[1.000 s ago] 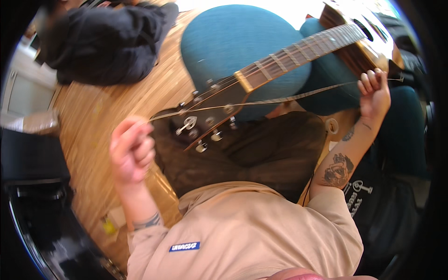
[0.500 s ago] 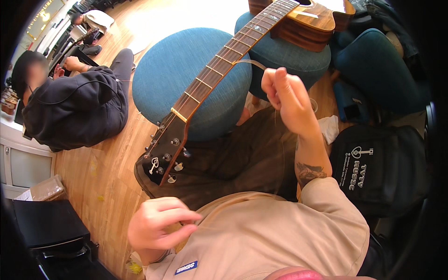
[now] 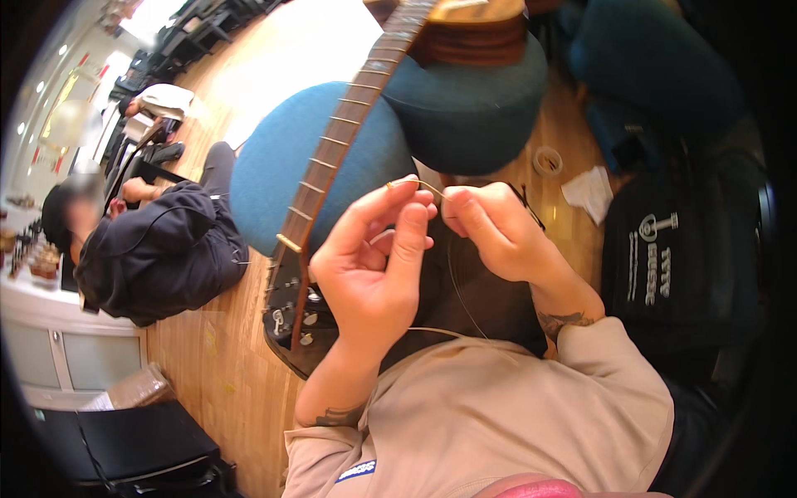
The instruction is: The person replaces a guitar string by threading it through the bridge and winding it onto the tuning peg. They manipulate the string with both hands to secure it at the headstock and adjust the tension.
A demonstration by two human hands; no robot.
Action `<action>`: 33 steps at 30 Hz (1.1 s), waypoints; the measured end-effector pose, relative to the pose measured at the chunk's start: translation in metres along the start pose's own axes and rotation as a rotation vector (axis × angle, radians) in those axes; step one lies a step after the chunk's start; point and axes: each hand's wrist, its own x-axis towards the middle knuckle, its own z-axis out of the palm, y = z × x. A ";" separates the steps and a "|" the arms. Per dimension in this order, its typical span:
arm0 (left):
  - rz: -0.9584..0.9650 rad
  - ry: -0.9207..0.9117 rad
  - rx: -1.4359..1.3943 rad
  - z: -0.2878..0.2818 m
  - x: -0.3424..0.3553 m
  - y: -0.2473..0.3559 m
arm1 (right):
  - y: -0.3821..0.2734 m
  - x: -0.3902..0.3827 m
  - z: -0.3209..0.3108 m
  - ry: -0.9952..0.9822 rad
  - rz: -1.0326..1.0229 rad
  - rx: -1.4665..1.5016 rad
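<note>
In front of my chest my right hand (image 3: 498, 228) pinches a thin gold-coloured guitar string (image 3: 427, 186) between thumb and forefinger. The string arches leftward to the forefinger tip of my left hand (image 3: 369, 266), whose thumb and fingers stand apart. A small gold end of the string shows at that fingertip; whether the finger presses on it I cannot tell. More of the string hangs in loops below my right hand. Left of my hands slants the guitar neck (image 3: 328, 158), its dark headstock (image 3: 286, 311) low by my leg, partly hidden by my left hand and forearm.
The wooden guitar body (image 3: 473, 41) rests on a blue round stool (image 3: 477, 116); another blue stool (image 3: 266, 158) stands under the neck. A person in dark clothes (image 3: 170, 257) sits at left. On the right are a black bag (image 3: 664, 257), white tissue (image 3: 588, 195) and a tape roll (image 3: 546, 160).
My left hand has risen from low at my side to meet the right hand. The right hand has come lower and nearer, with the string between both. The view has shifted.
</note>
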 end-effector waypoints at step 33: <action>-0.117 -0.308 -0.205 0.072 0.064 -0.031 | 0.024 0.000 -0.082 0.385 -0.135 0.308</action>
